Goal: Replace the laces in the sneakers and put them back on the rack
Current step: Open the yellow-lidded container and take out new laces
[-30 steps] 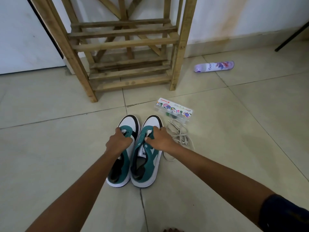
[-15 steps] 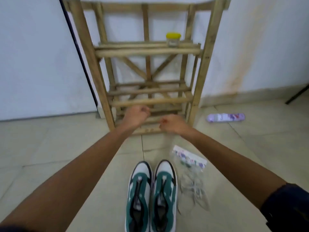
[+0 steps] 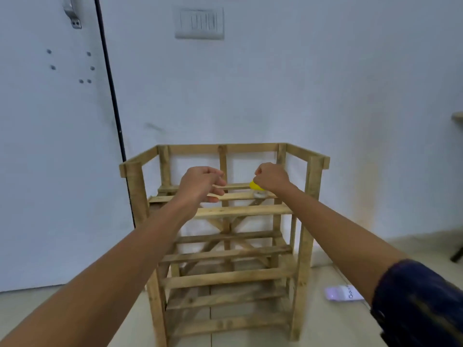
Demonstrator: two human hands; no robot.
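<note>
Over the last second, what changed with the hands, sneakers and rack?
Both hands let go of the sneakers and rose to the wooden rack's top shelf. The right hand now closes on the yellow-lidded jar; the left hand hovers beside it, holding nothing. The sneakers dropped out of view. The rack and spray can stayed put.

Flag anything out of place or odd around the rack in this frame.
A purple-and-white spray can lies on its side on the floor right of the wooden rack, not stored. A small yellow-lidded jar sits on the top shelf, beside the right hand. No sneakers are visible.
</note>
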